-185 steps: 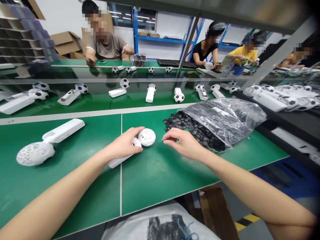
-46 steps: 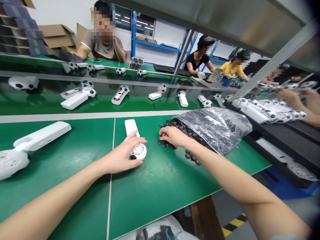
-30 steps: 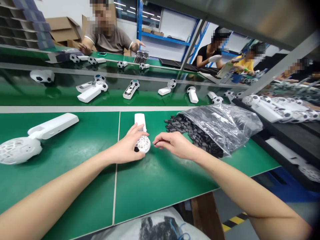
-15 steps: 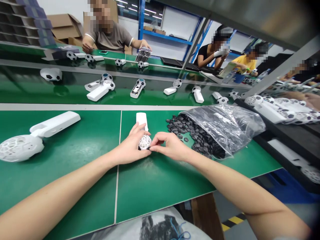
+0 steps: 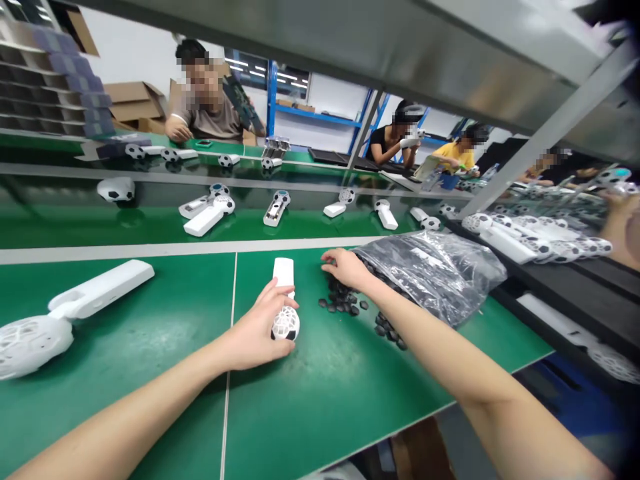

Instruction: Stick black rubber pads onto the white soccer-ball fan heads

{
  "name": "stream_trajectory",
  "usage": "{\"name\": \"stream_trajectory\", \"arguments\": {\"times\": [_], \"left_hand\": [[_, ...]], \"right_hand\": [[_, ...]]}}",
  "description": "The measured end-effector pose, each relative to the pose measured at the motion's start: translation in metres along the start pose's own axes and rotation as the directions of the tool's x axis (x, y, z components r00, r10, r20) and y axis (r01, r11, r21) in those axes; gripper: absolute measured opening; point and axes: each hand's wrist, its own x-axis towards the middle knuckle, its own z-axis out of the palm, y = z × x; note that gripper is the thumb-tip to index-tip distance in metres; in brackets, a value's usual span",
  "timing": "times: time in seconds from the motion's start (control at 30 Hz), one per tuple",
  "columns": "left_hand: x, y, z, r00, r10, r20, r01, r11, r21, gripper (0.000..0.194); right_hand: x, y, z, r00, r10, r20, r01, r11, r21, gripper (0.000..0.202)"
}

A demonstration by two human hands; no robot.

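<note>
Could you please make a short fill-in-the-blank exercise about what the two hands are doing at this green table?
1. The left hand holds a small white ____ with a ball-shaped head.
2. The right hand reaches into a pile of small ____ pieces.
3. The pieces spill from a clear plastic ____.
4. The table surface is ____.

Missing words: fan; black; bag; green

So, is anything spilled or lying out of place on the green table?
Yes. Small black pieces have spilled out of the open plastic bag and lie loose on the table, some near the right hand. The left hand holds a small white fan flat. Nothing looks damaged.
</note>
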Motion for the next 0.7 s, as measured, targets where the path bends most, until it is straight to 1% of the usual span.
{"name": "stream_trajectory", "arguments": {"times": [0.07, 0.13, 0.2, 0.33, 0.37, 0.43, 0.5, 0.57, 0.63, 0.7], "left_hand": [[-0.001, -0.001, -0.001, 1.000, 0.007, 0.017, -0.007, 1.000, -0.013, 0.045], [-0.002, -0.002, -0.003, 0.999, 0.002, 0.046, -0.001, 1.000, -0.023, 0.048], [-0.002, -0.002, -0.005, 0.998, -0.040, 0.047, 0.041, 0.999, -0.011, 0.049], [-0.005, 0.001, -0.009, 0.989, -0.146, -0.027, 0.147, 0.989, 0.030, 0.058], [-0.006, 0.002, -0.011, 0.987, -0.158, -0.027, 0.159, 0.987, 0.031, 0.059], [-0.008, 0.004, -0.019, 0.985, -0.169, 0.016, 0.169, 0.985, 0.037, 0.058], [-0.010, 0.005, -0.027, 0.980, -0.185, 0.078, 0.179, 0.981, 0.072, 0.059], [-0.010, 0.004, -0.034, 0.974, -0.203, 0.103, 0.190, 0.974, 0.124, 0.064], [-0.009, 0.000, -0.036, 0.976, -0.205, 0.069, 0.193, 0.969, 0.153, 0.073], [-0.008, -0.003, -0.034, 0.981, -0.195, 0.016, 0.192, 0.972, 0.133, 0.077]], "right_hand": [[0.007, 0.009, 0.001, 1.000, -0.004, 0.010, 0.005, 0.997, -0.078, 0.017], [0.008, 0.011, 0.003, 0.999, -0.031, 0.030, 0.035, 0.989, -0.143, 0.014], [0.004, 0.008, 0.005, 0.997, -0.059, 0.043, 0.067, 0.976, -0.207, 0.014], [-0.008, -0.001, 0.006, 0.995, -0.089, 0.040, 0.097, 0.942, -0.320, 0.017], [-0.011, -0.002, 0.005, 0.995, -0.094, 0.037, 0.101, 0.938, -0.332, 0.020], [-0.014, -0.002, 0.002, 0.995, -0.101, 0.027, 0.104, 0.937, -0.335, 0.025], [-0.018, -0.002, -0.002, 0.994, -0.107, 0.012, 0.105, 0.942, -0.318, 0.028], [-0.023, -0.005, -0.007, 0.993, -0.122, 0.001, 0.119, 0.964, -0.239, 0.024], [-0.031, -0.015, -0.011, 0.985, -0.171, -0.017, 0.170, 0.984, -0.057, 0.018], [-0.041, -0.028, -0.013, 0.967, -0.248, -0.057, 0.254, 0.957, 0.138, 0.012]]}}
